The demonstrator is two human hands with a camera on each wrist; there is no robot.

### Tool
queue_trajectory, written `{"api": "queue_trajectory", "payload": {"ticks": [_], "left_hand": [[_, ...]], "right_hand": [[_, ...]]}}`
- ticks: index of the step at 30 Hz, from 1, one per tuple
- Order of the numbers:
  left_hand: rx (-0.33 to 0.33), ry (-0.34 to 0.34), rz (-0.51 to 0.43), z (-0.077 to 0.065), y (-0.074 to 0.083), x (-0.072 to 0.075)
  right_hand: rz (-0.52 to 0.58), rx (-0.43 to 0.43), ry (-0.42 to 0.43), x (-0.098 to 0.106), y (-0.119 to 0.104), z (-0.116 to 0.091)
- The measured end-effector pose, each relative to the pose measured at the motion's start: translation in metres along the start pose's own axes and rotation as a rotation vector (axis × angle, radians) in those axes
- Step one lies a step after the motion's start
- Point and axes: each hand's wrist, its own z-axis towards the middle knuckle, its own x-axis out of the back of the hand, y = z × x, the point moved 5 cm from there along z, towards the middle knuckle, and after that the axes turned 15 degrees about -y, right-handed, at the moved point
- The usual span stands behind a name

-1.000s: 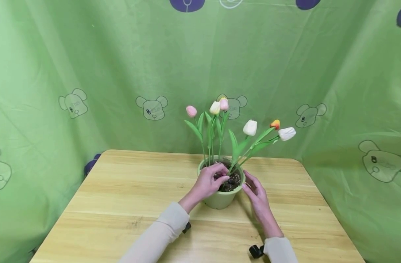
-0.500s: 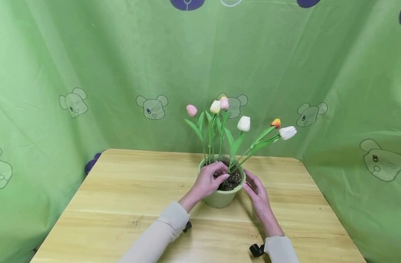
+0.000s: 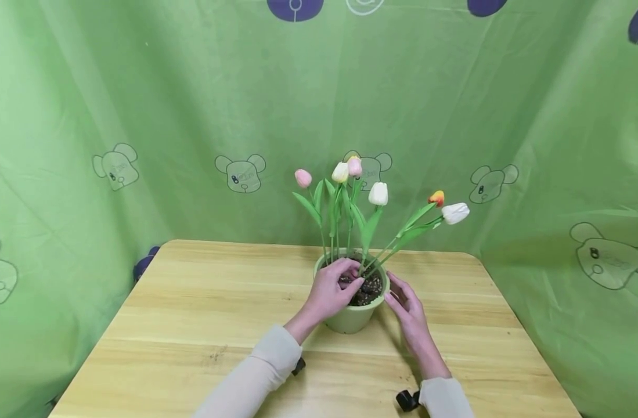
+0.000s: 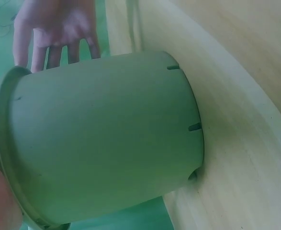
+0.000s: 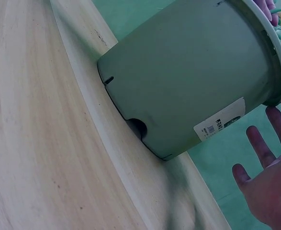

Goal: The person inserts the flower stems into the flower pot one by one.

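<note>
A green plastic flowerpot (image 3: 350, 320) filled with dark soil (image 3: 371, 288) stands upright on the table. Over its soil, my left hand (image 3: 333, 288) pinches the lower stem of a white tulip (image 3: 378, 194), which stands nearly straight. Thumb and fingertips of my right hand (image 3: 410, 307) touch the rim on the right side; in the right wrist view the other fingers of that hand (image 5: 274, 187) are spread beside the pot. Further tulips rise from the soil: a pink one (image 3: 303, 178), a cream one (image 3: 340, 172), and an orange one (image 3: 436, 198) leaning right beside another white tulip (image 3: 456, 213).
The wooden table (image 3: 204, 302) carries the pot near its far edge. A green curtain (image 3: 193, 104) with bear-head prints hangs close behind and on both sides. Black camera mounts (image 3: 406, 400) sit at the wrists. A white label (image 5: 220, 120) is stuck on the pot's side.
The white tulip in my left hand has swung left, from leaning right to nearly upright. Both hands have stayed at about the same place by the pot.
</note>
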Motion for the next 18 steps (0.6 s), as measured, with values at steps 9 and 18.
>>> {"api": "queue_trajectory", "payload": {"ticks": [9,18], "left_hand": [[0.013,0.040,0.012,0.0005,0.0014,-0.0012],[0.032,0.052,0.006,-0.0028,0.0005,0.0027]], "right_hand": [[-0.001,0.011,0.007,0.0006,-0.0011,-0.0025],[0.001,0.006,0.001,-0.0008,-0.0025,-0.0022]]}}
